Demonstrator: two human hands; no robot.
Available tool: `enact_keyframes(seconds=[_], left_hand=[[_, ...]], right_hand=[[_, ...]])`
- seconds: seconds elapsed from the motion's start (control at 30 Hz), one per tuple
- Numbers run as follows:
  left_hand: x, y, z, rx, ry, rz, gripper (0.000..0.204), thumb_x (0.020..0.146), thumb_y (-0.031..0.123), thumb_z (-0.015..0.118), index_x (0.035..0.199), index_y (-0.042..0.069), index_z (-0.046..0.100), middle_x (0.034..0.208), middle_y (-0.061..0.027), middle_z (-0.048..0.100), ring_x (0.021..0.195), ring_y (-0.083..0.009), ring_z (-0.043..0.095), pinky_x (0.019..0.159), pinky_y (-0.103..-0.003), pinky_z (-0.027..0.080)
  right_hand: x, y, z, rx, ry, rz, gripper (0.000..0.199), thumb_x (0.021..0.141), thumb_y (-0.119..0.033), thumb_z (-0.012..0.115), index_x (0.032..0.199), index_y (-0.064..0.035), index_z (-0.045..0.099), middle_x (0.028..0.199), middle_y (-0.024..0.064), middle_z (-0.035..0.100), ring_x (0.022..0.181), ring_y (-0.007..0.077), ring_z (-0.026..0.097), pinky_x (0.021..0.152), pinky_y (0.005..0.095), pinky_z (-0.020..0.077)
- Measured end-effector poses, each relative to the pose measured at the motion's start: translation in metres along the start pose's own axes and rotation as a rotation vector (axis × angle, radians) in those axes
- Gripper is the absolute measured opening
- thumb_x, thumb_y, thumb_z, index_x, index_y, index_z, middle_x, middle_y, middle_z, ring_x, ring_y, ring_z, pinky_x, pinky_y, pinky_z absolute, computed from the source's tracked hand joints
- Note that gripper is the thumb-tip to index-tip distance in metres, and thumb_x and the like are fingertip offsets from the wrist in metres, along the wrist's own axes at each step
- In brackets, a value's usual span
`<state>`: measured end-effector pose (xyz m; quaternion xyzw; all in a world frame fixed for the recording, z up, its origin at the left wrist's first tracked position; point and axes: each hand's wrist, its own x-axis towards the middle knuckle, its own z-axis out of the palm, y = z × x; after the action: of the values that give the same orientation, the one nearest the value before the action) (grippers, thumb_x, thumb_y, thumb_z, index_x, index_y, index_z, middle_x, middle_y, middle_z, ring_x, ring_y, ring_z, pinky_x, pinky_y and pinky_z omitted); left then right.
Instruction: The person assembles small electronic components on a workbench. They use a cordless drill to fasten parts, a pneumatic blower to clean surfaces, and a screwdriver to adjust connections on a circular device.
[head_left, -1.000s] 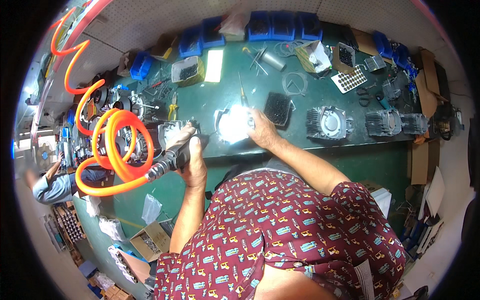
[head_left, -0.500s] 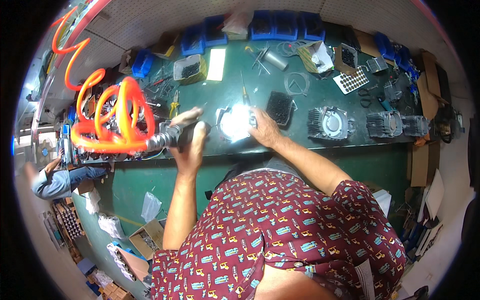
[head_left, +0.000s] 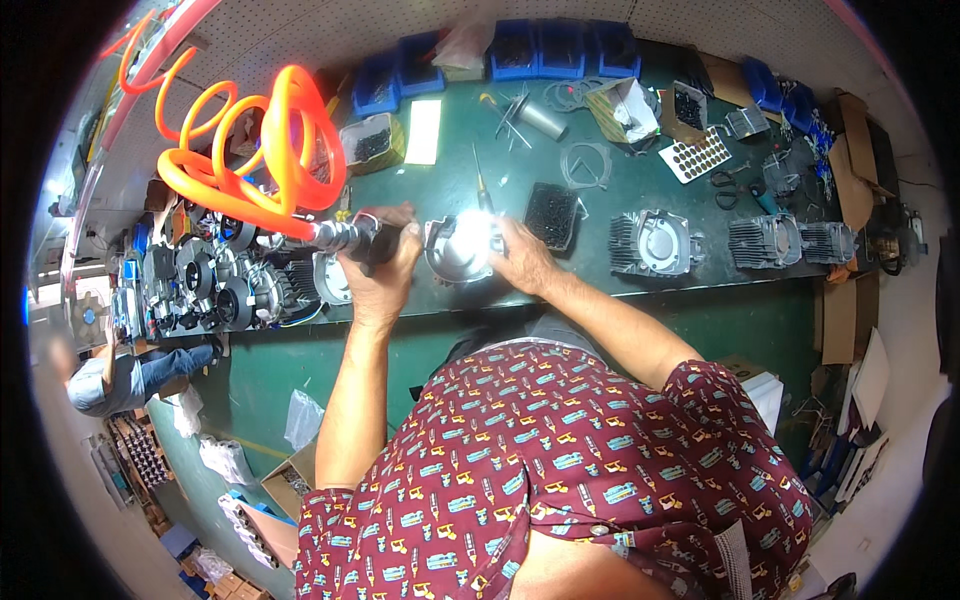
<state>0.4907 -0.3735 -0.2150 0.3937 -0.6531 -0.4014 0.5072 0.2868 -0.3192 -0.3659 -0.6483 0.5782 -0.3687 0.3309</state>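
Observation:
My left hand (head_left: pixel 382 285) is wrapped round a dark air tool (head_left: pixel 374 243), its hose fitting toward the left. A coiled orange air hose (head_left: pixel 255 185) runs from the fitting up to the upper left. Just right of the tool, a round silver metal housing (head_left: pixel 447 262) lies on the green workbench (head_left: pixel 440 185), partly washed out by a bright glare. My right hand (head_left: pixel 527 262) grips the housing's right edge, with fingertips partly lost in the glare. Behind the housing lies a screwdriver (head_left: pixel 482 190). The tool's working tip cannot be made out.
A black tray of small dark parts (head_left: pixel 550 215) stands beyond my right hand. Finned metal housings (head_left: pixel 655 243) sit to the right. Several motor-like assemblies (head_left: pixel 235 285) crowd the left. Blue bins (head_left: pixel 560 50) line the back. Another person (head_left: pixel 110 380) sits at far left.
The air tool has swung in my left hand, and the orange hose has lifted, uncovering the assemblies at left. My right hand stays on the housing.

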Motion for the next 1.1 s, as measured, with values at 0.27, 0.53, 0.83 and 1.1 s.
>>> enact_keyframes(seconds=[0.27, 0.53, 0.83, 1.1], left_hand=[[-0.026, 0.024, 0.010, -0.027, 0.289, 0.043, 0.029, 0.086, -0.003, 0.069, 0.113, -0.002, 0.058, 0.113, -0.0152, 0.066, 0.107, -0.0236, 0.063, 0.102, -0.040, 0.047], [-0.052, 0.019, 0.027, -0.220, 0.156, 0.075, 0.027, 0.087, -0.002, 0.068, 0.110, 0.000, 0.056, 0.109, -0.0150, 0.067, 0.110, -0.0268, 0.063, 0.102, -0.043, 0.048], [-0.055, 0.014, 0.034, -0.140, 0.183, 0.051, 0.026, 0.085, -0.002, 0.070, 0.109, 0.000, 0.059, 0.107, -0.0133, 0.068, 0.109, -0.0253, 0.064, 0.102, -0.041, 0.048], [-0.042, 0.030, 0.043, -0.173, -0.185, -0.149, 0.033, 0.086, -0.007, 0.068, 0.116, 0.002, 0.057, 0.109, -0.0095, 0.067, 0.107, -0.0196, 0.063, 0.096, -0.036, 0.051]], right_hand=[[-0.003, -0.001, -0.001, 0.084, -0.013, 0.023, 0.053, 0.098, -0.041, 0.053, 0.137, -0.0048, 0.046, 0.127, 0.0226, 0.058, 0.119, 0.0400, 0.055, 0.100, 0.0469, 0.0448], [-0.002, 0.000, 0.001, 0.050, 0.014, 0.002, 0.051, 0.096, -0.034, 0.052, 0.137, -0.0046, 0.044, 0.126, 0.0241, 0.058, 0.117, 0.0430, 0.055, 0.100, 0.0477, 0.0446], [-0.002, -0.002, 0.000, 0.060, 0.013, 0.034, 0.050, 0.096, -0.033, 0.051, 0.137, -0.0043, 0.045, 0.127, 0.0239, 0.058, 0.119, 0.0419, 0.055, 0.101, 0.0474, 0.0441], [-0.003, 0.007, 0.004, -0.017, 0.013, -0.001, 0.052, 0.097, -0.037, 0.048, 0.137, -0.0039, 0.045, 0.129, 0.0244, 0.056, 0.120, 0.0426, 0.054, 0.101, 0.0481, 0.0437]])
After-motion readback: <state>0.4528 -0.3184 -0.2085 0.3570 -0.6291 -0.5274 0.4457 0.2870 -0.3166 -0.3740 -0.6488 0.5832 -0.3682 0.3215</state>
